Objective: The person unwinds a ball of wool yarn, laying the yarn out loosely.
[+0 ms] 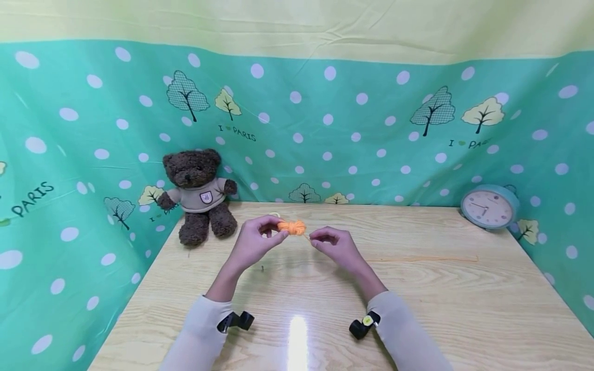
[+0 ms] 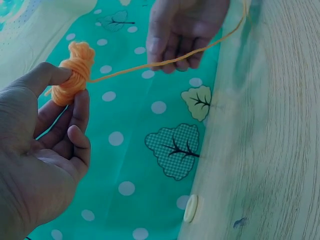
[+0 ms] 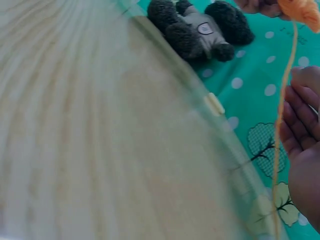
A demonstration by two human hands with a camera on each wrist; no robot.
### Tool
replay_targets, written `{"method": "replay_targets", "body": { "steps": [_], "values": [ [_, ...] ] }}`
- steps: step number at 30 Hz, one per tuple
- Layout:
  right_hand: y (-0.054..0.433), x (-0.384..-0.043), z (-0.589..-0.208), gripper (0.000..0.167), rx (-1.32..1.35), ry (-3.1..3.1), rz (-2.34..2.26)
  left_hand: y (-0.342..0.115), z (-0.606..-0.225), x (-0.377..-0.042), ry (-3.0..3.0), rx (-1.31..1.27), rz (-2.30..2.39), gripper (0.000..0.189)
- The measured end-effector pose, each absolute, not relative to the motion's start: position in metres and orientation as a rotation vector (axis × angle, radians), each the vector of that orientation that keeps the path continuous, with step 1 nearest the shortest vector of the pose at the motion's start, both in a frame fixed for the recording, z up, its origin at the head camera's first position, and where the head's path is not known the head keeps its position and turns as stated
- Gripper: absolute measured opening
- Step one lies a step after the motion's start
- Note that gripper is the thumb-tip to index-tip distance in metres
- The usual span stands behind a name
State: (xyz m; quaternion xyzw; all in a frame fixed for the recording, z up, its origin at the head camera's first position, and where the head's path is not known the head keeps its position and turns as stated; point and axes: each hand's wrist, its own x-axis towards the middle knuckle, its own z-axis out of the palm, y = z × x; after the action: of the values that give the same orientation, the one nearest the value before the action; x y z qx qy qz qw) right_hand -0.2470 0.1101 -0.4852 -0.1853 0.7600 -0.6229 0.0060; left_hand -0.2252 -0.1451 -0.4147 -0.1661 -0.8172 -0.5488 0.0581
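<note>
My left hand (image 1: 257, 241) pinches a small bundle of orange yarn (image 1: 292, 228) between thumb and fingers, held above the table. The bundle is wrapped round its middle, with looped ends bulging out, as the left wrist view shows. From it a single yarn strand (image 2: 200, 50) runs across to my right hand (image 1: 336, 247). In the right wrist view the strand passes along the fingertips of that hand, whose fingers are loosely bent; the thumb stands apart from the strand. More of the strand (image 1: 417, 259) lies stretched over the table to the right.
A brown teddy bear (image 1: 197, 193) in a grey top sits at the back left. A round teal clock (image 1: 489, 207) stands at the back right. Near the back edge lies a pale ring-shaped item (image 2: 190, 208), and a tiny dark item (image 1: 262, 268) is nearer. A patterned curtain (image 1: 301, 118) hangs behind.
</note>
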Motion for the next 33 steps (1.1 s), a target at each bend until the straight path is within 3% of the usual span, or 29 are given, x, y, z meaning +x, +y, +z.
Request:
{"method": "replay_targets", "body": {
  "steps": [15, 26, 33],
  "values": [
    [0.120, -0.247, -0.483, 0.016, -0.505, 2.462, -1.897, -0.146, -0.415, -0.225, -2.467, -0.484, -1.660, 0.023],
    [0.144, -0.244, -0.467, 0.026, -0.436, 2.447, -1.982, -0.146, -0.416, -0.228, -2.466, -0.496, -1.654, 0.020],
    [0.158, -0.239, -0.456, 0.020, -0.488, 2.480, -2.013, -0.146, -0.416, -0.227, -2.477, -0.490, -1.652, 0.024]
  ]
}}
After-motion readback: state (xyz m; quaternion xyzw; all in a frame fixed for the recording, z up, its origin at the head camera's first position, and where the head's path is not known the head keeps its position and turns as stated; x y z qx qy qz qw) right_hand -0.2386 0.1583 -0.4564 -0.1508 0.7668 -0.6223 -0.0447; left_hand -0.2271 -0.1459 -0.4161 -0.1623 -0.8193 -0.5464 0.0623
